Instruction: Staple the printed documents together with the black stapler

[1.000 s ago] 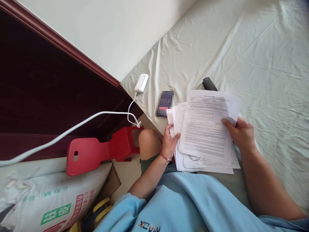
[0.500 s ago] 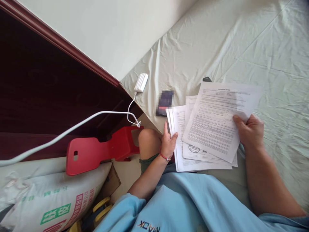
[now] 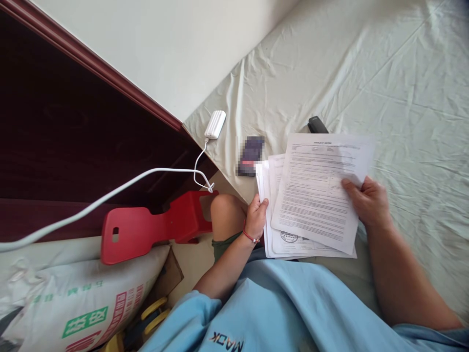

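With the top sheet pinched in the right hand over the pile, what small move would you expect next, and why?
Probably lowering the top sheet square onto the stack. The right hand pinches its right edge while it sits skewed above the other pages, and the left hand steadies the stack's left edge, so aligning looks likeliest.

I see matt white paper sheets (image 3: 315,195), printed and smooth. The bedsheet (image 3: 384,78) is creased pale cloth. At left, a glossy red plastic stool (image 3: 146,230), a smooth white plastic charger (image 3: 215,124), dark polished wood (image 3: 73,127), and a woven sack (image 3: 73,298).
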{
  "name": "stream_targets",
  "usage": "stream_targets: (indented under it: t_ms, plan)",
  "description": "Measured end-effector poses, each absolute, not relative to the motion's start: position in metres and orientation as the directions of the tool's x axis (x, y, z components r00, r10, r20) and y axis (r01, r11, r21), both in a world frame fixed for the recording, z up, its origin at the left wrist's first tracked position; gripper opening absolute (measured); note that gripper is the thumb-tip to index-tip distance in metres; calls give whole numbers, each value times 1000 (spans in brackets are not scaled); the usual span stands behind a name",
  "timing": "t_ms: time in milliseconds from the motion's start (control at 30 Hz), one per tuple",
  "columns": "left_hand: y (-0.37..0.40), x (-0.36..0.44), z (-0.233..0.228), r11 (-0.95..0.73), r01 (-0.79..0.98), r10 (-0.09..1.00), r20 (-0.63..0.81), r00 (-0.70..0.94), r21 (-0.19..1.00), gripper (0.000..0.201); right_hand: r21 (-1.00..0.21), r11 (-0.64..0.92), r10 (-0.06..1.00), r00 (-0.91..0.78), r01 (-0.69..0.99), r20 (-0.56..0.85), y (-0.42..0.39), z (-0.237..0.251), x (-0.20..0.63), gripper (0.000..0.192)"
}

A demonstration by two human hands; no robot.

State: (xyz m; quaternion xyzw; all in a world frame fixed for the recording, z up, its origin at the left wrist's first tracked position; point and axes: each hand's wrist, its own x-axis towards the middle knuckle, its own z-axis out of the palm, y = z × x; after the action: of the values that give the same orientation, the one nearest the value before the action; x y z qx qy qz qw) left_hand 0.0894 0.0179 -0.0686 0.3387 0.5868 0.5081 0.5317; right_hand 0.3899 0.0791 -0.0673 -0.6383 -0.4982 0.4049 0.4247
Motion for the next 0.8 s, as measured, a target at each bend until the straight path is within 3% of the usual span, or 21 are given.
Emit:
stream_targets:
  t_ms: [367, 600, 800]
  plan:
    - [18, 90, -69, 267, -55, 940, -273, -206, 962, 53, -953, -153, 987, 96, 262, -132, 77, -67, 378, 35]
    - [19, 90, -69, 208, -57, 950, -215, -225, 977, 48, -826, -184, 960, 277, 533, -35, 81, -57, 389, 35]
    - [19, 89, -70, 235, -102, 945, -251, -209, 967, 48, -871, -162, 977, 197, 463, -77, 81, -60, 389, 35]
